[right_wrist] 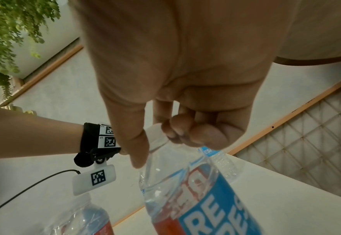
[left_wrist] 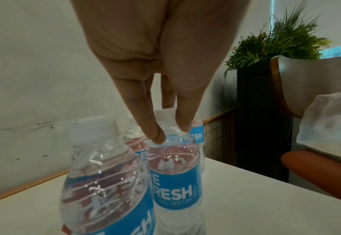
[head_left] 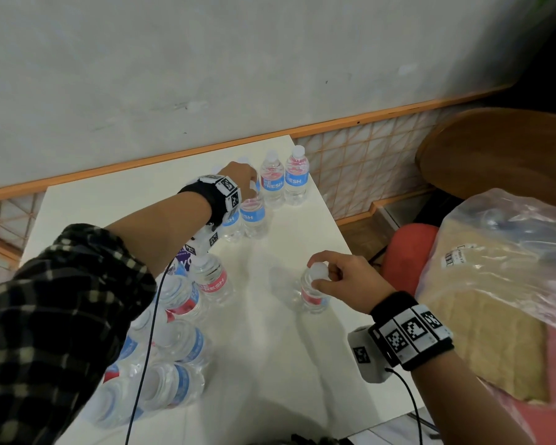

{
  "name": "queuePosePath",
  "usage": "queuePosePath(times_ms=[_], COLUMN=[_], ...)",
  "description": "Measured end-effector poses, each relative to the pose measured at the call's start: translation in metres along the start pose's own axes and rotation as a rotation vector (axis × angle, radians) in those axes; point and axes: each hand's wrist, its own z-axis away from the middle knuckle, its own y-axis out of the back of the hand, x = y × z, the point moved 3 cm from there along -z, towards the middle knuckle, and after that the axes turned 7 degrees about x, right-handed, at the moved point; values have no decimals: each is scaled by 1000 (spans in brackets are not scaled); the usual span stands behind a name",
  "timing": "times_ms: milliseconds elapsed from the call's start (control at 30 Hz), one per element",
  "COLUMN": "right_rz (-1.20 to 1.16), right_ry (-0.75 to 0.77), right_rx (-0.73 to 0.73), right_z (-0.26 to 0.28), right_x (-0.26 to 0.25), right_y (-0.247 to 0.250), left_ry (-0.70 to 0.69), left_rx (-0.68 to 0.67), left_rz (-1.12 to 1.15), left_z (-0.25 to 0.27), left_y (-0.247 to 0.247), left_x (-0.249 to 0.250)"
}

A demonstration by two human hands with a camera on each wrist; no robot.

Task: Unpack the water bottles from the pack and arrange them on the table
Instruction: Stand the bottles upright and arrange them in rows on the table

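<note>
Small clear water bottles with blue and red labels stand on a white table (head_left: 286,348). My left hand (head_left: 243,178) pinches the neck of one upright bottle (left_wrist: 174,171) among the group at the far side, fingertips (left_wrist: 157,136) just below its white cap. Two more bottles (head_left: 284,179) stand behind it near the far edge. My right hand (head_left: 341,277) grips the cap of another bottle (head_left: 313,290) at the table's right middle; in the right wrist view that bottle (right_wrist: 201,195) looks tilted. The opened pack (head_left: 161,358) of several bottles lies at the near left.
The table's right edge is close to my right hand. Beyond it sit a red seat (head_left: 408,255), a plastic-wrapped bundle (head_left: 495,284) and a round wooden table (head_left: 501,149). A wall with an orange trim (head_left: 174,155) runs behind. A plant (left_wrist: 276,39) stands at the right.
</note>
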Motion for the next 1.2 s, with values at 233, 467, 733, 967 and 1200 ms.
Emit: queuePosePath(times_ms=[233, 467, 733, 967, 1200], right_rz=[-18, -44, -45, -51, -65], right_ry=[-19, -36, -43, -43, -41], right_rx=[8, 23, 31, 48, 59], right_z=[1, 3, 3, 4, 4], right_x=[2, 4, 6, 6, 6], right_y=[1, 0, -1, -2, -4], left_ry=[8, -30, -15, 3, -152], left_rx=[-10, -112, -52, -27, 100], left_rz=[-17, -98, -125, -101, -3], left_z=[-10, -14, -15, -10, 37], left_y=[1, 11, 14, 9, 24], left_x=[-2, 2, 2, -3, 2])
